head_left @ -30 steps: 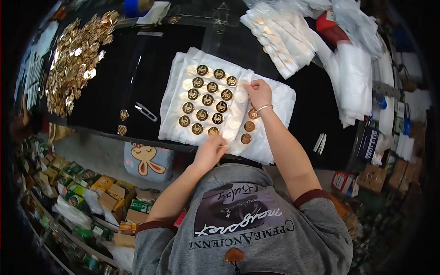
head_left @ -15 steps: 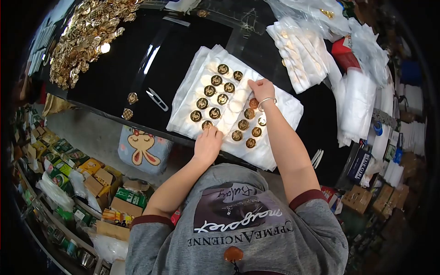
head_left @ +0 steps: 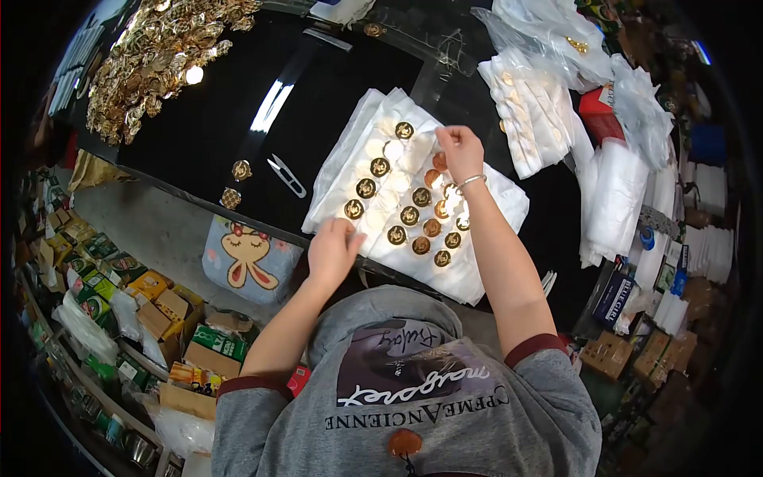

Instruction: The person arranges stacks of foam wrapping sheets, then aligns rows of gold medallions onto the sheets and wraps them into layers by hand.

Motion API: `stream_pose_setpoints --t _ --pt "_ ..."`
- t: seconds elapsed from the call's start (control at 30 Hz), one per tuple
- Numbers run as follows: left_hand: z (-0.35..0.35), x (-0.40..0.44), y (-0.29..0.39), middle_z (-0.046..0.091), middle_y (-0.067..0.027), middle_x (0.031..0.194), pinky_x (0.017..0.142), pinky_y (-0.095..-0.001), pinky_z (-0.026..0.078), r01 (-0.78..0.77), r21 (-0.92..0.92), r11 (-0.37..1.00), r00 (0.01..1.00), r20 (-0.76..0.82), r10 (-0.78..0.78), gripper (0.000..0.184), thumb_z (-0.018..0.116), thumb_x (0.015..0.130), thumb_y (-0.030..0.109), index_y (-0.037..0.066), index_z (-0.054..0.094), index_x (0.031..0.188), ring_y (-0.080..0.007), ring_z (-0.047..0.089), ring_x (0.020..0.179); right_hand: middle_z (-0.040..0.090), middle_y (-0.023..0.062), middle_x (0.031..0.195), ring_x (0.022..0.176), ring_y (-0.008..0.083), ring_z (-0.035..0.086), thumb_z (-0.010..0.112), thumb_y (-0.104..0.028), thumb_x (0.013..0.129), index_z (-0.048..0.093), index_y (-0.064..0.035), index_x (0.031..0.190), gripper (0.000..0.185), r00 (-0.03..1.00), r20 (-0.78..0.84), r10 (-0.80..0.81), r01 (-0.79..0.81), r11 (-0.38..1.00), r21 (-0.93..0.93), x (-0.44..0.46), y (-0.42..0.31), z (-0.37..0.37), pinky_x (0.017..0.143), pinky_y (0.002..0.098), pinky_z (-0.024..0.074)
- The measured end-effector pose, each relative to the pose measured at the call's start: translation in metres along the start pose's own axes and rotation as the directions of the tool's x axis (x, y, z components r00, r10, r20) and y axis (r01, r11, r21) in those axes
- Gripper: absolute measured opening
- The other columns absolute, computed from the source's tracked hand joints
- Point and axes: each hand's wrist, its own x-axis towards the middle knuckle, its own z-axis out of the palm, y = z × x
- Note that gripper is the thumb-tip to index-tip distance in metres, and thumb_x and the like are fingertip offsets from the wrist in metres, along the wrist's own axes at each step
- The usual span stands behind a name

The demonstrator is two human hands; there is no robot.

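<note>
A stack of thin white wrapping sheets [head_left: 497, 208] lies on the black table, with rows of round black-and-gold metal badges [head_left: 380, 167] on the top sheet. Some badges on the right look coppery, as if seen through a layer of the sheet. My right hand [head_left: 462, 155] pinches the sheet near its far edge, a bracelet around the wrist. At the near left edge of the stack is my left hand [head_left: 330, 253], thumb and fingers apart, beside the lowest badge of the left row. White-handled thread snips [head_left: 287, 176] lie left of the stack.
Gold metal pieces form a heap [head_left: 159, 63] at the far left of the black table [head_left: 207, 143]. Two loose pieces [head_left: 241, 169] lie near its edge. Right of the stack are a wrapped white bundle [head_left: 528, 111], a red box [head_left: 600, 113] and a white roll [head_left: 616, 195]. A rabbit-patterned stool [head_left: 250, 258] stands below.
One row of badges has turned over toward the right with the sheet. My left hand has let go of the fold and moved left; my right hand stays at the far edge.
</note>
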Motion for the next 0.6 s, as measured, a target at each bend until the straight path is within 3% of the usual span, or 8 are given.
stream_pose_setpoints --t 0.13,0.17,0.3,0.37,0.4,0.43,0.5,0.6 --pt "0.02 0.0 0.01 0.059 -0.01 0.088 0.068 -0.0326 0.048 -0.357 0.318 0.878 0.863 -0.247 0.441 0.011 0.066 0.083 0.013 0.006 0.059 0.087 -0.0258 0.058 0.074 0.061 0.0069 0.064 0.052 0.0152 0.053 0.07 -0.022 0.082 0.065 0.001 0.076 0.025 0.996 0.073 0.06 -0.014 0.858 -0.514 0.014 0.025 0.009 0.055 0.026 0.0473" --pt "0.019 0.002 0.01 0.059 -0.0099 0.088 0.068 -0.0322 0.048 -0.391 0.372 0.842 0.822 -0.269 0.501 0.01 0.066 0.083 0.012 0.006 0.059 0.087 -0.0256 0.058 0.073 0.061 0.0069 0.064 0.052 0.0152 0.053 0.07 -0.022 0.082 0.065 0.001 0.076 0.025 0.996 0.074 0.058 -0.012 0.859 -0.511 0.018 0.029 0.013 0.055 0.026 0.0473" --pt "0.011 0.008 0.004 0.059 -0.0106 0.087 0.068 -0.0301 0.048 -0.383 0.214 0.898 0.912 -0.065 0.405 0.008 0.063 0.085 0.011 0.005 0.059 0.088 -0.0242 0.057 0.071 0.062 0.0072 0.065 0.051 0.0146 0.054 0.069 -0.023 0.084 0.066 0.0011 0.079 0.024 0.998 -0.007 -0.066 0.056 0.892 -0.448 0.032 0.041 0.025 0.054 0.025 0.0475" --pt "0.006 0.011 -0.011 0.059 -0.0097 0.086 0.065 -0.0306 0.047 -0.249 -0.276 0.928 0.968 -0.04 0.248 0.008 0.063 0.084 0.009 0.005 0.058 0.088 -0.0239 0.055 0.068 0.063 0.0071 0.066 0.051 0.0149 0.055 0.068 -0.023 0.084 0.066 0.0013 0.08 0.024 1.0 0.009 0.002 0.001 0.934 -0.357 0.035 0.038 0.026 0.054 0.0252 0.0477" --pt "-0.001 0.015 -0.019 0.059 -0.0097 0.086 0.065 -0.0306 0.047 -0.251 -0.274 0.928 0.967 -0.04 0.25 0.008 0.063 0.084 0.009 0.005 0.058 0.088 -0.0239 0.055 0.068 0.063 0.007 0.066 0.052 0.0151 0.056 0.068 -0.023 0.084 0.066 0.0016 0.08 0.025 0.997 0.035 0.064 -0.052 0.964 -0.261 0.037 0.03 0.028 0.055 0.0254 0.0478" --pt "-0.007 0.018 -0.026 0.059 -0.0093 0.085 0.063 -0.031 0.046 -0.143 -0.376 0.916 0.989 -0.028 0.143 0.008 0.063 0.084 0.009 0.004 0.058 0.088 -0.0236 0.054 0.066 0.063 0.0069 0.066 0.052 0.0154 0.056 0.068 -0.023 0.084 0.066 0.0018 0.081 0.025 0.99 0.067 0.123 -0.111 0.98 -0.165 0.037 0.024 0.03 0.055 0.0257 0.048" --pt "-0.022 0.022 -0.033 0.059 -0.0086 0.083 0.059 -0.0321 0.046 -0.09 -0.25 0.964 0.994 -0.082 0.072 0.008 0.063 0.083 0.008 0.004 0.058 0.087 -0.0236 0.053 0.061 0.063 0.0068 0.066 0.052 0.0156 0.057 0.068 -0.023 0.084 0.066 0.002 0.082 0.025 0.979 0.099 0.18 -0.175 0.983 -0.063 0.036 0.01 0.033 0.055 0.0259 0.0482" --pt "-0.038 0.019 -0.02 0.059 -0.0083 0.085 0.06 -0.0338 0.046 -0.156 0.079 0.985 0.971 -0.173 0.168 0.012 0.066 0.082 0.011 0.005 0.058 0.088 -0.0247 0.055 0.064 0.063 0.006 0.066 0.054 0.0164 0.059 0.068 -0.023 0.084 0.066 0.0033 0.083 0.026 0.978 0.144 0.154 -0.17 0.98 0.106 0.031 -0.009 0.041 0.057 0.0267 0.0485"
